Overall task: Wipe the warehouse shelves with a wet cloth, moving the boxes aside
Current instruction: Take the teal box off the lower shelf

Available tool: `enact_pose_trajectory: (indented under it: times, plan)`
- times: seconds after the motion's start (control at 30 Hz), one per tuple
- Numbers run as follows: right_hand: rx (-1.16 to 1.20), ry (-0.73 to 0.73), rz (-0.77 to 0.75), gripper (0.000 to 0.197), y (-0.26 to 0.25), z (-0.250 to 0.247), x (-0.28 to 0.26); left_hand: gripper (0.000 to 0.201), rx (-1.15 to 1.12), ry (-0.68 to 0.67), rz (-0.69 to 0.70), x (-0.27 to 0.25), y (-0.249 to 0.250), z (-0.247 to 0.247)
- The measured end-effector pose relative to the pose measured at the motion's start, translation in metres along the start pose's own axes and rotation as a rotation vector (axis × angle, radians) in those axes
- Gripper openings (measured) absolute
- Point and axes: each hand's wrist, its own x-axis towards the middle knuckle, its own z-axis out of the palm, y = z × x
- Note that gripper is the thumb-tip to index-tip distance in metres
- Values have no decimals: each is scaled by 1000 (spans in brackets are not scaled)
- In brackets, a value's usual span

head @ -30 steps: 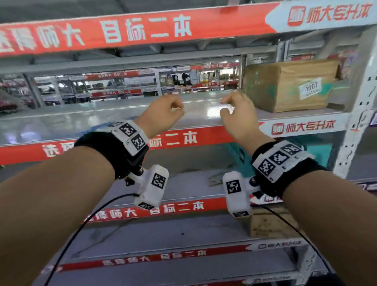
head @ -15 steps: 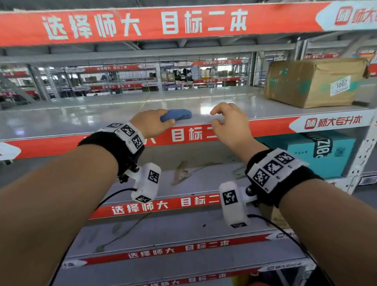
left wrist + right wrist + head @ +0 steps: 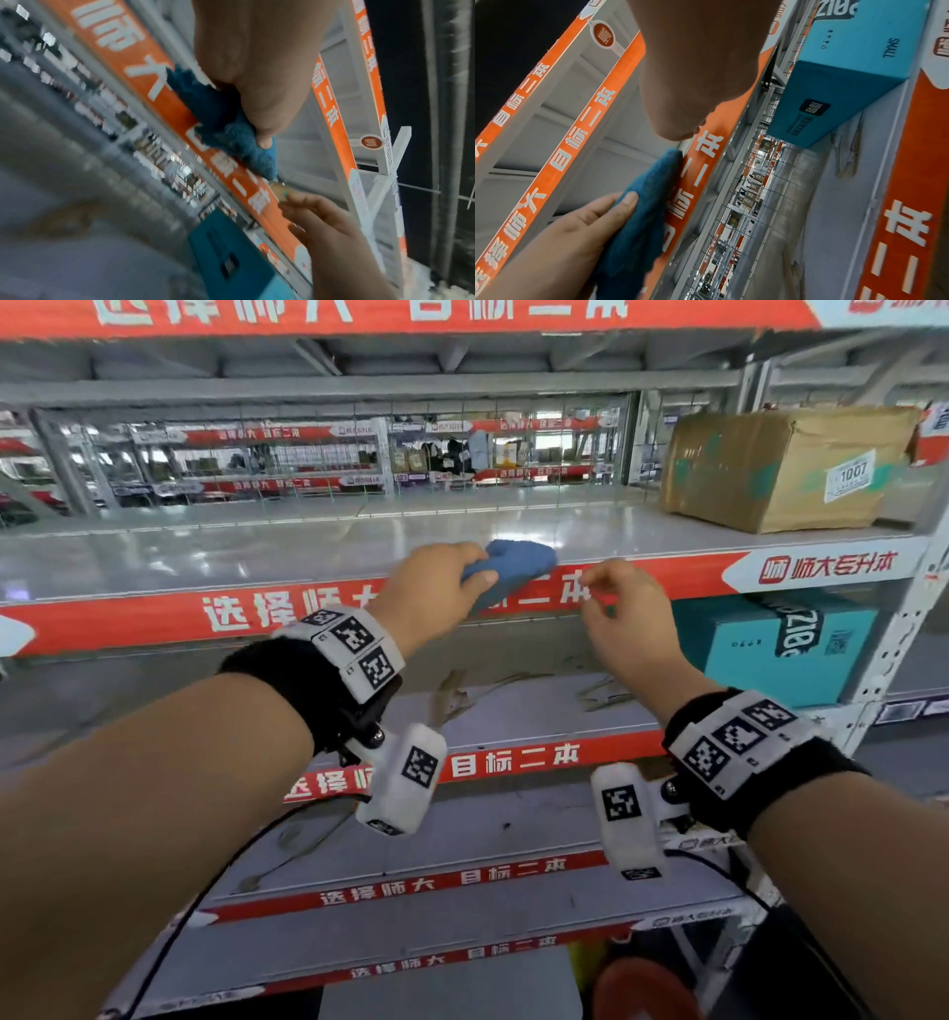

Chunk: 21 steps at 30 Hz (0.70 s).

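Note:
My left hand (image 3: 441, 590) grips a bunched blue cloth (image 3: 518, 564) at the front edge of the wet, shiny grey shelf (image 3: 308, 546), against its red strip. The left wrist view shows the cloth (image 3: 226, 125) squeezed under my left hand (image 3: 257, 81). Just right of the cloth, my right hand (image 3: 613, 606) hangs with loosely curled fingers and holds nothing. From the right wrist view, my right hand (image 3: 687, 81) is above the cloth (image 3: 641, 213). A brown cardboard box (image 3: 780, 464) labelled 1007 stands at the shelf's right end.
A teal box (image 3: 780, 644) sits on the shelf below at the right, with scraps of debris (image 3: 462, 695) on that shelf. White perforated uprights (image 3: 904, 629) frame the right side. More red-edged shelves lie lower down, and wire mesh backs the rack.
Both hands have drawn back from the shelf top to its front edge. The blue cloth, hidden at first, is now bunched in my left hand off the surface. The view tilted downward.

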Motion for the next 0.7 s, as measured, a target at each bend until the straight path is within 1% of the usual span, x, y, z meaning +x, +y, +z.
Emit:
enact_pose_trajectory:
  times: [0.07,0.1,0.17,0.27,0.37,0.43,0.5,0.57,0.67,0.7]
  plan:
    - [31,-2,8,20,8,-1,-10,30,-53,-26,65,-22,11,18]
    - [43,-17,33,21,13,-1,-15,29,-53,-59,77,-32,13,29]
    - [31,-81,93,22,24,1,-27,24,-26,-150,55,-48,10,53]
    - [63,-224,124,24,41,8,-45,22,-39,-257,15,-64,-1,76]
    - [83,-408,139,37,50,17,-62,22,-78,-268,42,-74,-4,89]
    - [78,-542,115,47,50,21,-71,22,-135,-243,77,-78,-2,93]
    - [116,-644,130,53,48,26,-77,21,-183,-210,79,-78,-2,97]
    - [134,-666,143,48,50,31,-79,19,-204,-195,59,-77,-3,101]
    - [49,-596,105,27,53,35,-76,15,-191,-218,52,-71,-3,108]
    - [19,-558,108,25,54,36,-74,13,-189,-216,30,-67,-2,111]
